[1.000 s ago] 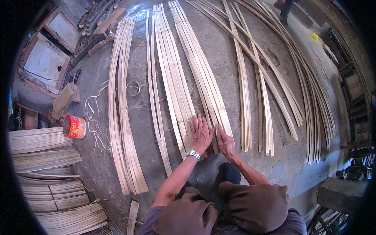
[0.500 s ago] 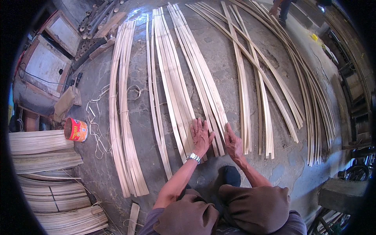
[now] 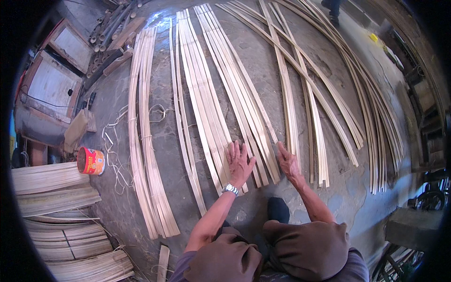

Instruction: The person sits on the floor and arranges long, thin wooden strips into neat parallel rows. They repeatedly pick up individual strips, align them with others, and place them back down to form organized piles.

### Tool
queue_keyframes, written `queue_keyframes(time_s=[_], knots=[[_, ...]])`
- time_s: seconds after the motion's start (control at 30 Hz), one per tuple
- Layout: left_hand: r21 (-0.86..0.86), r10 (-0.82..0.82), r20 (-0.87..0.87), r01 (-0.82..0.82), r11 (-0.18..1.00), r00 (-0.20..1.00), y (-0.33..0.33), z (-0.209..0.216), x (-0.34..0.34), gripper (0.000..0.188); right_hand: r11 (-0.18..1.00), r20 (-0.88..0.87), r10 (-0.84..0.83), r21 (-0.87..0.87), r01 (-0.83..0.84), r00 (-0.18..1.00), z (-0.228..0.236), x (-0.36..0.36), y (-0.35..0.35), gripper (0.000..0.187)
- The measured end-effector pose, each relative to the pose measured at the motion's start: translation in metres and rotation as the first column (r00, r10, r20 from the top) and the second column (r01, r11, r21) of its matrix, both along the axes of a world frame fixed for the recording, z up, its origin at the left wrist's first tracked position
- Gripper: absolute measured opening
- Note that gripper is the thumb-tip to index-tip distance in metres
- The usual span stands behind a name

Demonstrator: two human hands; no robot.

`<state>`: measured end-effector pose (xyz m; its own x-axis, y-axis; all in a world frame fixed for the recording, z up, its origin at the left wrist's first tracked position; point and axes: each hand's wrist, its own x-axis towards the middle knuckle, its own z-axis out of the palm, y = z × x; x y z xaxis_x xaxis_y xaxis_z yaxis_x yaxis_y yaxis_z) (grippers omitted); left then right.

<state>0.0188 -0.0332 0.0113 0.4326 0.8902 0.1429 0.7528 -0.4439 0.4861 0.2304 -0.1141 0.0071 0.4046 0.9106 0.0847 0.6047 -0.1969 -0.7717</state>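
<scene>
Bamboo strips (image 3: 244, 117): left hand (image 3: 240, 162) flat on top, right hand (image 3: 287, 162) edge-on beside.

We cannot see the near ends of the middle bamboo strips (image 3: 244, 127), covered by the left hand (image 3: 240, 162) and right hand (image 3: 287, 161). The far strip ends run past the frame's edge. The stacked slats (image 3: 56, 221) at near left are cropped. The small tin's (image 3: 90, 160) label is illegible.
</scene>
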Motion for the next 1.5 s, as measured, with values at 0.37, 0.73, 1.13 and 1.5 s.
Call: queue_keyframes(time_s=[0.37, 0.73, 1.13, 1.5], knots=[[-0.009, -0.009, -0.054, 0.009, 1.000, 0.999, 0.002, -0.002, -0.009, 0.069, 0.982, 0.264, 0.078, -0.185, -0.029, 0.961, 0.023, -0.017, 0.006, 0.040], [-0.009, -0.011, -0.040, 0.011, 1.000, 0.999, 0.005, -0.003, -0.007, 0.071, 0.963, 0.329, 0.089, -0.268, 0.003, 0.940, 0.038, -0.020, 0.006, 0.038], [-0.112, 0.026, -0.008, -0.026, 0.993, 1.000, 0.006, 0.005, -0.004, 0.066, 0.988, 0.246, 0.017, -0.153, 0.021, 0.969, 0.032, -0.016, 0.002, 0.042], [-0.541, 0.544, 0.554, -0.223, 0.811, 0.630, 0.006, 0.021, 0.005, 0.041, 0.985, 0.141, 0.040, 0.160, -0.062, 0.989, 0.037, -0.050, 0.004, 0.047]])
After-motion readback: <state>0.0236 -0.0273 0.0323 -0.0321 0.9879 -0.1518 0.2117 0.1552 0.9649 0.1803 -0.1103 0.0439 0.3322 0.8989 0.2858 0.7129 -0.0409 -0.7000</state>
